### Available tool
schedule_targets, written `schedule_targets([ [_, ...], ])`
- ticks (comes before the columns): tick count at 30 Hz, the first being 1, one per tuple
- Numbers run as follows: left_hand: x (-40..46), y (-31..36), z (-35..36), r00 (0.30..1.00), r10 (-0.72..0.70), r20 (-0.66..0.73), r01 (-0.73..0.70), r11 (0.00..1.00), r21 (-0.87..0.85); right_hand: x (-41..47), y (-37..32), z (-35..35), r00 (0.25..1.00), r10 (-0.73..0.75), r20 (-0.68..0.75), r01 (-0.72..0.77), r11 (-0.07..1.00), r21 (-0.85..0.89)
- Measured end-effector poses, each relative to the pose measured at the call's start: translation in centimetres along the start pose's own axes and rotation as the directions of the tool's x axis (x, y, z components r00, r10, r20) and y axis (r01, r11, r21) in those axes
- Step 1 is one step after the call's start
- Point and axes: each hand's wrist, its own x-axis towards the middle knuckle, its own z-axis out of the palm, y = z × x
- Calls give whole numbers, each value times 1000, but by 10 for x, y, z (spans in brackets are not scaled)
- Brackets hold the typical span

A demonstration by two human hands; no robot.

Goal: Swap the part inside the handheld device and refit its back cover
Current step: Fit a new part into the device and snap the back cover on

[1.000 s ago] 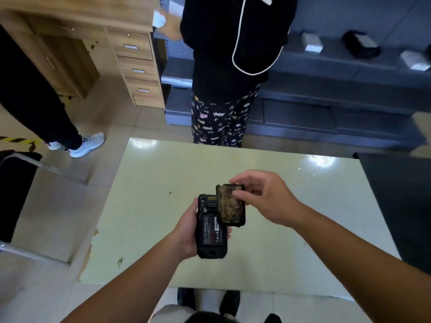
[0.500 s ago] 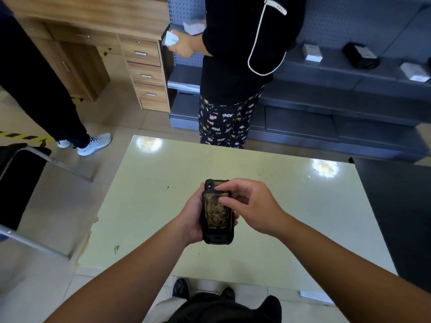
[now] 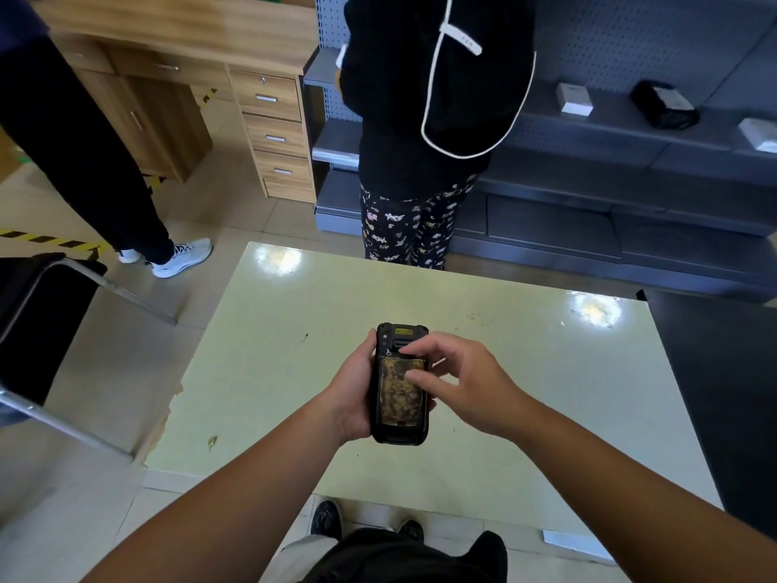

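1. The handheld device (image 3: 398, 385) is held back-up above the near half of the pale worktop (image 3: 260, 372), cradled in the left hand (image 3: 351, 397), whose fingers are wrapped around its left edge and underside.
2. The back cover (image 3: 399, 395), mottled yellow-brown, is seen lying in its recess. The right hand (image 3: 466, 382) is poised over it with fingers spread; the thumb tip is pressed on the cover, the index tip near the latch area above it.
3. Step judged in hand: seating the cover. The next move is judged to call for firm, even pressure along the edges, or securing of the latch, until the cover sits flush.
4. Hidden: the swapped part, beneath the cover; whether the cover is fully clicked home cannot be told.
5. Beyond the worktop, a standing person (image 3: 420, 119) is cut off at the frame top.
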Motion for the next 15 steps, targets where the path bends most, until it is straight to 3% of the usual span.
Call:
schedule_targets([
  [6, -6, -1, 3, 1000, -1, 30, -1, 999, 51, -9, 0, 1, 997, -71, 14, 72, 967, -242],
  [15, -15, -1, 6, 995, 45, 84, -56, 989, 137, -19, 3, 1, 998, -9, -65, -11, 955, -298],
])
